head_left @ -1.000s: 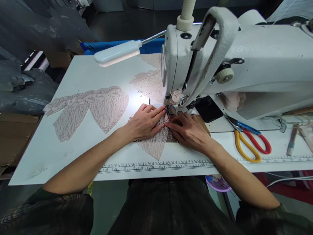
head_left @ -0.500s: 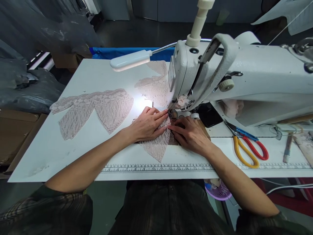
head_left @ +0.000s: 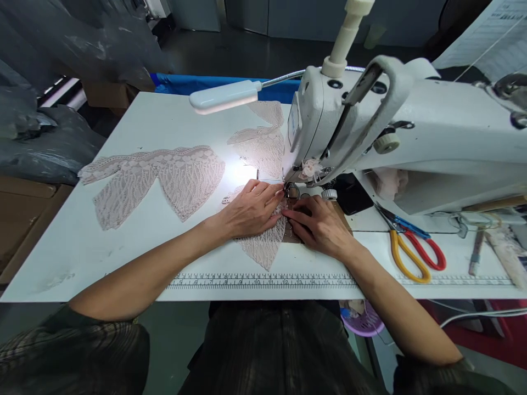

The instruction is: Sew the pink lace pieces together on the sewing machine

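Note:
A pale pink lace piece (head_left: 263, 252) lies partly under the needle area of the white sewing machine (head_left: 313, 115), its point toward me. My left hand (head_left: 253, 211) rests flat on this lace, fingers stretched out toward the presser foot (head_left: 287, 187). At the lace's right edge is my right hand (head_left: 315, 225), thumb and forefinger closed on the edge, the other fingers curled. The needle tip and the lace under my left palm are hidden. More lace pieces lie on the white table: a joined pair (head_left: 160, 181) at the left and another (head_left: 259, 145) behind.
A lamp (head_left: 226, 97) on a bendable neck shines over the work. Right of my hands lie a black phone-like slab (head_left: 352, 193), scissors with yellow and red handles (head_left: 411, 247) and a brush-like tool (head_left: 477, 252). A printed ruler (head_left: 247, 281) runs along the front edge; a purple basket (head_left: 366, 321) hangs below.
The camera view has shifted slightly, so the table and machine appear a little displaced. Both hands keep nearly the same places on the lace beside the presser foot.

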`<state>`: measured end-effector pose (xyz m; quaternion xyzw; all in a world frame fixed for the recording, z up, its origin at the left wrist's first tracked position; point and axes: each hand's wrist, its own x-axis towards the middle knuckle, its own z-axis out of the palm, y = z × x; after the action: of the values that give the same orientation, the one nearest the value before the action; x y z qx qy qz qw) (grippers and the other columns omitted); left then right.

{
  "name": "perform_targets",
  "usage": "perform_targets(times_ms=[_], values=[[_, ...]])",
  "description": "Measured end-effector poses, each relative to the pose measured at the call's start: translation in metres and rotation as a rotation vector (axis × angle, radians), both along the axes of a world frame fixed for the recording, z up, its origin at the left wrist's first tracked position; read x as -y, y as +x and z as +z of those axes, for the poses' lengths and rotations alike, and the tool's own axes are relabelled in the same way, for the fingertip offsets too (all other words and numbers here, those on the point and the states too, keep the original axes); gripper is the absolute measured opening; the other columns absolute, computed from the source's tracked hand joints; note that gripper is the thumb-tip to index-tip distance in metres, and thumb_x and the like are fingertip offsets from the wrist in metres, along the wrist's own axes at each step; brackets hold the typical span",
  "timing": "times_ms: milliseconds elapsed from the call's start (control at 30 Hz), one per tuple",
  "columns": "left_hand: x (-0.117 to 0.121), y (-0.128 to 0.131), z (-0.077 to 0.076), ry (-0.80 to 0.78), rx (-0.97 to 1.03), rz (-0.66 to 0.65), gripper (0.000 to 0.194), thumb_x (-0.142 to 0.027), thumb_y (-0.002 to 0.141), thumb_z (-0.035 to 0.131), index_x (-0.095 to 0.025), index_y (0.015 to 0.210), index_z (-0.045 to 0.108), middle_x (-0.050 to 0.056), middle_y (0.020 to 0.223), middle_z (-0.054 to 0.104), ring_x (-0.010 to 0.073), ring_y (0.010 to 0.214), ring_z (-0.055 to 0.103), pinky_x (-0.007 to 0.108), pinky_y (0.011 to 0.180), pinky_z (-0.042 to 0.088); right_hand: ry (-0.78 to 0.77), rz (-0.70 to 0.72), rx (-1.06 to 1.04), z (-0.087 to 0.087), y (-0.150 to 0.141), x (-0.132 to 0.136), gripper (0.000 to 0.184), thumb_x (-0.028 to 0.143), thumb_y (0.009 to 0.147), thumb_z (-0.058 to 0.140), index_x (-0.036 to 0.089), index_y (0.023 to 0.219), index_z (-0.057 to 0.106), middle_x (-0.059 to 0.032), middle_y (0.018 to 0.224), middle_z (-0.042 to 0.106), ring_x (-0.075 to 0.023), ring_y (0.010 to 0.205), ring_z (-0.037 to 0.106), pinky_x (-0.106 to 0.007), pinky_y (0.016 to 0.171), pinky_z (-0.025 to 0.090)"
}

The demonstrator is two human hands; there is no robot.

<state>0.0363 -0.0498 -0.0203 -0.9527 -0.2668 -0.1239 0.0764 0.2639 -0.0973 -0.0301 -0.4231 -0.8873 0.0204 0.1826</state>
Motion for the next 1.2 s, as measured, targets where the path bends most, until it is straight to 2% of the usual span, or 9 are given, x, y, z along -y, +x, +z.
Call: perform_targets(times_ms=[100,167,300,533,700,867,1200], values=[[0.000,0.000,-0.003,-0.003,0.051,-0.101,0.029,-0.024,0.100,0.042,-0.014,0.103,0.069,0.010,0.113,0.071,0.0203,0.090,0.062,0.038,0.080,0.047,0.008,0.003,0.032,0.001,0.000,-0.001,0.033,0.030,0.097,0.049,0.025,0.124,0.068,-0.0130,0.116,0.059,-0.0266,0.100,0.049,-0.042,0.084,0.038],[-0.001,-0.002,-0.002,-0.034,0.087,-0.119,0.027,-0.024,0.099,0.044,-0.017,0.099,0.070,0.008,0.109,0.072,0.0192,0.087,0.063,0.038,0.078,0.048,0.000,0.002,0.041,0.001,-0.001,-0.001,0.033,0.029,0.097,0.049,0.025,0.124,0.067,-0.0132,0.116,0.059,-0.0266,0.101,0.049,-0.042,0.084,0.038],[-0.002,-0.006,0.003,-0.096,0.082,-0.111,0.028,-0.032,0.098,0.047,-0.018,0.103,0.070,0.007,0.115,0.071,0.0204,0.087,0.062,0.039,0.079,0.046,-0.009,-0.018,0.048,0.002,-0.003,0.000,0.032,0.028,0.097,0.049,0.024,0.124,0.067,-0.0135,0.114,0.060,-0.0270,0.101,0.049,-0.042,0.084,0.040],[0.001,-0.006,0.009,-0.054,-0.040,-0.061,0.035,-0.035,0.098,0.044,-0.015,0.117,0.066,0.010,0.125,0.066,0.0241,0.089,0.059,0.042,0.079,0.043,-0.014,-0.062,0.081,0.002,-0.006,-0.001,0.034,0.026,0.098,0.046,0.023,0.126,0.065,-0.0150,0.110,0.059,-0.0284,0.102,0.048,-0.043,0.083,0.041],[0.004,0.000,0.008,-0.001,-0.082,0.000,0.039,-0.036,0.100,0.038,-0.012,0.117,0.064,0.013,0.127,0.063,0.0265,0.093,0.060,0.042,0.078,0.043,0.011,-0.115,0.161,0.006,-0.009,-0.002,0.035,0.031,0.099,0.044,0.023,0.129,0.061,-0.0156,0.103,0.059,-0.0298,0.099,0.047,-0.040,0.077,0.040],[0.004,0.004,0.004,0.026,-0.068,0.046,0.041,-0.036,0.100,0.039,-0.008,0.118,0.063,0.018,0.131,0.059,0.0282,0.097,0.060,0.043,0.078,0.044,-0.006,-0.207,0.247,0.011,-0.014,-0.002,0.038,0.035,0.100,0.040,0.023,0.132,0.058,-0.0171,0.106,0.058,-0.0307,0.097,0.048,-0.038,0.071,0.035],[-0.002,0.008,0.001,0.027,-0.011,0.105,0.037,-0.032,0.099,0.045,-0.009,0.121,0.063,0.017,0.124,0.063,0.0280,0.095,0.061,0.042,0.075,0.046,-0.049,-0.225,0.295,0.014,-0.014,-0.002,0.042,0.035,0.102,0.032,0.025,0.137,0.054,-0.0171,0.114,0.057,-0.0300,0.097,0.049,-0.041,0.076,0.034]])
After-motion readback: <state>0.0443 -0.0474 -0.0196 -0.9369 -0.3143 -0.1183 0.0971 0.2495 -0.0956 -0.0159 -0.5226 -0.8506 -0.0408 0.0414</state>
